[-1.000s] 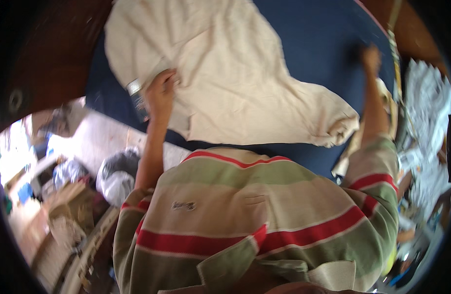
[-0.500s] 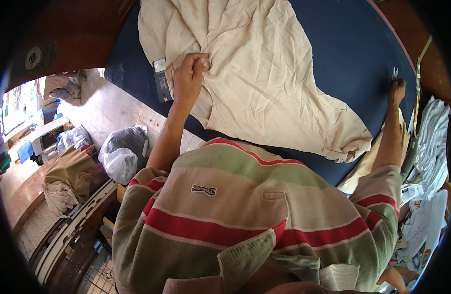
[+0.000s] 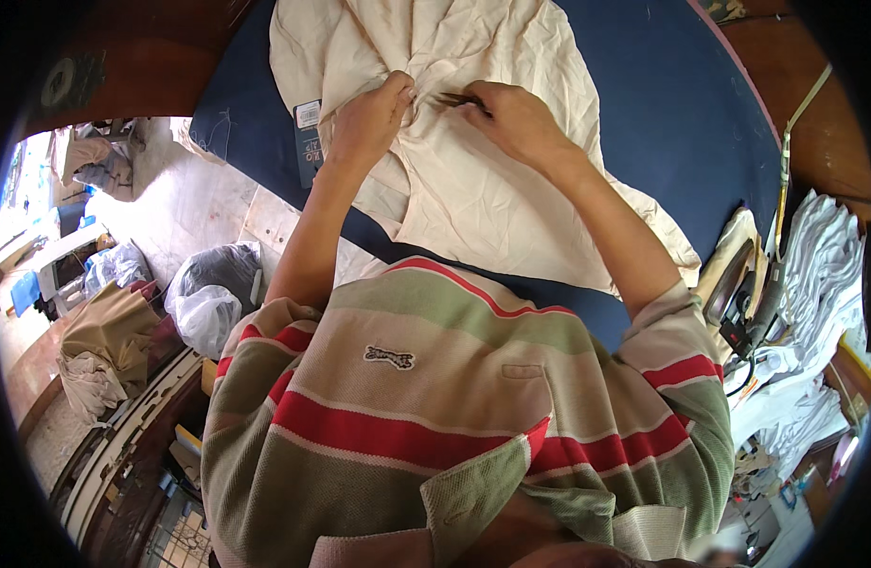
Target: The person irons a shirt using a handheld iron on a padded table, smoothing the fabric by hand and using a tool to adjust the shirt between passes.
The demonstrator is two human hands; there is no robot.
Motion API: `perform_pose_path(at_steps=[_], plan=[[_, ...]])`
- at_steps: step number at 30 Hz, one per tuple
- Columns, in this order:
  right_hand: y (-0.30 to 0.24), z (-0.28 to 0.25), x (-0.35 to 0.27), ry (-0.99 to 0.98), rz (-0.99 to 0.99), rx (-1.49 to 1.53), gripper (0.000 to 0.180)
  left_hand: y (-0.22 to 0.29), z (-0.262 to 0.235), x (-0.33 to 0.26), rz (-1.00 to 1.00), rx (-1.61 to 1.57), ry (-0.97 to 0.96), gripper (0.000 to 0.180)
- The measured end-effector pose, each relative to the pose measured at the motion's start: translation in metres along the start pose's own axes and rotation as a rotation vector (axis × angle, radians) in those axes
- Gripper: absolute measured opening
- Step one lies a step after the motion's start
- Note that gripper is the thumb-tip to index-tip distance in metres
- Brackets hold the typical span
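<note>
Cream garment, cropped at upper edge: left hand pinches it; right hand, angled inward, grips half-hidden snips.

My left hand pinches beige cloth. My right hand grips small scissors, tips pointing toward left fingers. Dark tag left of those. Blue tabletop shows right of right fingers.

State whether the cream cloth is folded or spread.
Spread, though wrinkled: the cream cloth lies broadly across the dark-blue surface, reaching up to the picture's top edge.
</note>
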State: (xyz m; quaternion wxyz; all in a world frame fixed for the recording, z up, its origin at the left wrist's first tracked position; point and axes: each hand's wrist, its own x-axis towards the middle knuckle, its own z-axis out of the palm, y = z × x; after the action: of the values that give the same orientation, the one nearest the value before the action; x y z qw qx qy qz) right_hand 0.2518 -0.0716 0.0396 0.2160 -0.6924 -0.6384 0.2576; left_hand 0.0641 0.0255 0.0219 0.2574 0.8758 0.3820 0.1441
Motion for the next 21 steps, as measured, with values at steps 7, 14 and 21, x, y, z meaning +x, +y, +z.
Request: perform_pose_path(at_steps=[7, 14, 21], plan=[[-0.018, 0.022, 0.021, 0.02, -0.034, -0.114, 0.025, 0.0, -0.003, 0.002, -0.003, -0.004, -0.058, 0.02], [-0.021, 0.02, 0.021, 0.012, -0.019, -0.146, 0.027, -0.002, 0.0, 0.003, -0.02, 0.012, -0.063, 0.022], [-0.018, 0.02, 0.02, -0.005, -0.003, -0.112, 0.028, -0.005, 0.002, 0.004, -0.04, 0.002, -0.073, 0.024]])
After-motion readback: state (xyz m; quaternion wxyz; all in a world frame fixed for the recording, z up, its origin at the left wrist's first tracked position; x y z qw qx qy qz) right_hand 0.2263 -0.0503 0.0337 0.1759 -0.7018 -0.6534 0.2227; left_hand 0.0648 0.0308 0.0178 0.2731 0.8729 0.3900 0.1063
